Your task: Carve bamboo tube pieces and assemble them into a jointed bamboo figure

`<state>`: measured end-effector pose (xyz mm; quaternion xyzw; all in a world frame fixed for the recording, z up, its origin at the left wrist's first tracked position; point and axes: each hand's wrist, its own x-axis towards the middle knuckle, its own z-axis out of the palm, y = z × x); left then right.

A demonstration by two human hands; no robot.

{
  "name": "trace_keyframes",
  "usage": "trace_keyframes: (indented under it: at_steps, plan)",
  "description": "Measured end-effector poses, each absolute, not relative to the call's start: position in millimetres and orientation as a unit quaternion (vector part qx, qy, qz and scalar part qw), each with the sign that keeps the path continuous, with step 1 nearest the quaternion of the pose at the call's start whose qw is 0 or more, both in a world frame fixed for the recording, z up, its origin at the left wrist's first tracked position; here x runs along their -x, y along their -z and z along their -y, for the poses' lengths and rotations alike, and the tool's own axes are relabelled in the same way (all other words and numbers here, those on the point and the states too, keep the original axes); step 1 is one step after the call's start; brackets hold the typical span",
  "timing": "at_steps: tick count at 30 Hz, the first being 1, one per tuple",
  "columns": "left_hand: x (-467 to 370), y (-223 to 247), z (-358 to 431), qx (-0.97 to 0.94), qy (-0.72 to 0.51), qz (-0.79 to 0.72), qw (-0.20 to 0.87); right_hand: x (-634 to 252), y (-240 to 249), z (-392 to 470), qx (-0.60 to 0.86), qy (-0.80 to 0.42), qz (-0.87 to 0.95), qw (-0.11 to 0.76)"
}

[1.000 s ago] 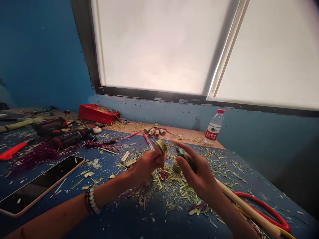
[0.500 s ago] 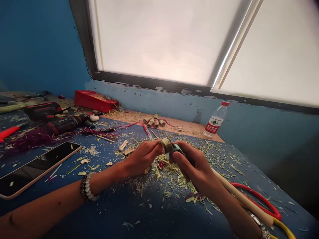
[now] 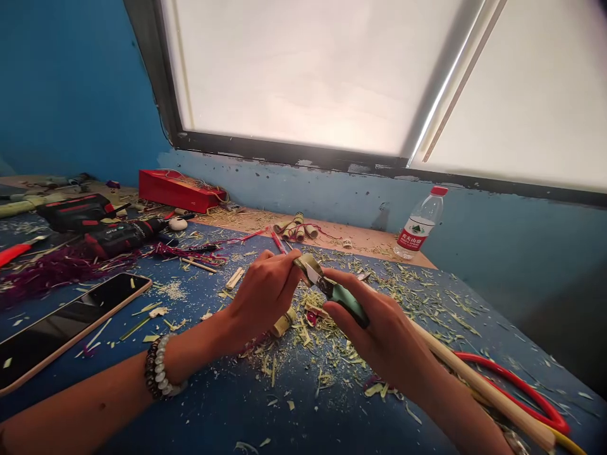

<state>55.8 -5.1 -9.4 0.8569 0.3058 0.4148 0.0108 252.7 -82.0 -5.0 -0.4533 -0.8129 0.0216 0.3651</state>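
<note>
My left hand (image 3: 265, 287) is closed around a short piece of bamboo (image 3: 307, 260), holding it up above the table. In my right hand (image 3: 374, 316) is a utility knife (image 3: 346, 302) with a green handle. Its blade lies against the side of the bamboo piece. Another short bamboo piece (image 3: 283, 323) rests on the table below my left hand, partly hidden by it. Pale green shavings (image 3: 322, 341) are scattered under both hands.
A phone (image 3: 71, 328) lies at the left, near a cordless drill (image 3: 126, 237) and purple fibres (image 3: 52, 272). A red box (image 3: 175, 193), bundled bamboo tubes (image 3: 298, 229) and a water bottle (image 3: 420, 224) stand at the back. A wooden handle (image 3: 493, 385) and red-handled tool (image 3: 531, 398) lie right.
My right hand has turned, so the knife's handle and blade now show more fully. My left hand has tilted the bamboo piece and shifted slightly up and left. The view has moved a little.
</note>
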Motion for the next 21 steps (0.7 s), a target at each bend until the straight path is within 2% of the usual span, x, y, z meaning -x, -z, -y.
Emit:
trace_keyframes:
  at_steps: [6, 13, 21]
  plan:
    - [-60, 13, 9, -0.850, -0.416, -0.323, -0.013, -240, 11, 85, 0.461, 0.015, 0.786, 0.412]
    - [-59, 15, 10, -0.839, -0.440, -0.317, -0.037, -247, 9, 77, 0.512, -0.031, 0.723, 0.463]
    - [-56, 12, 3, -0.843, -0.414, -0.330, -0.098, -246, 8, 82, 0.459, -0.049, 0.794, 0.394]
